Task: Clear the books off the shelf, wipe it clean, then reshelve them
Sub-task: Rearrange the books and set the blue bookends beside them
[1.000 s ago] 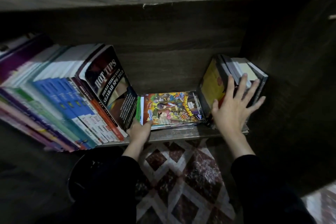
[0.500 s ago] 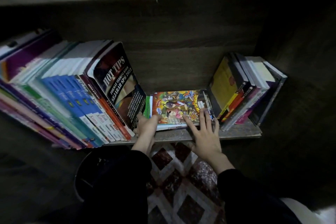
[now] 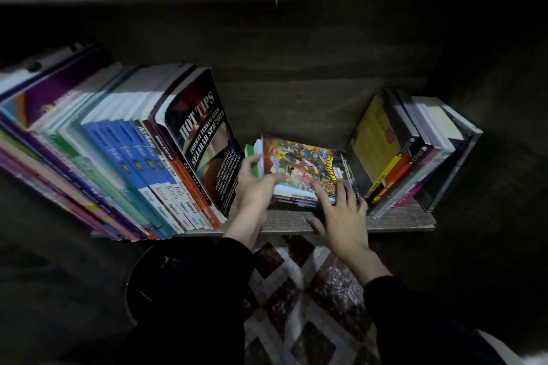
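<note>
**Item: flat stack** [image 3: 302, 166], colourful comic on top. It lies on the shelf [image 3: 400, 221] in the gap between two leaning groups, directly ahead of both sets of fingertips. Its near edge runs along the shelf's front lip. The long axis appears to run left to right, though the slanting view makes this uncertain.

**Left hand** [image 3: 255, 190]: at the stack's left edge, thumb on the cover, fingers curled round the side. This looks like a pinch on the upper books.

**Right hand** [image 3: 344, 222]: fingers [image 3: 318, 191] straight and spread, tips resting on the cover's near right corner. It grips nothing.

**Nearer hand:** both touch the stack, but only the left has hold.

**Left of the left fingers:** HOT TIPS book [image 3: 207, 139], just beside the knuckles and tilted toward the stack, heading a long leaning row [image 3: 118, 157].

**Right of the right fingers:** leaning group [image 3: 415, 151], its lowest book close against the stack's corner.

**Obstruction, as judged:** both neighbours crowd the sides, so the free way out is toward the person.

**Below the wrists:** patterned rug [image 3: 296, 320].
</note>
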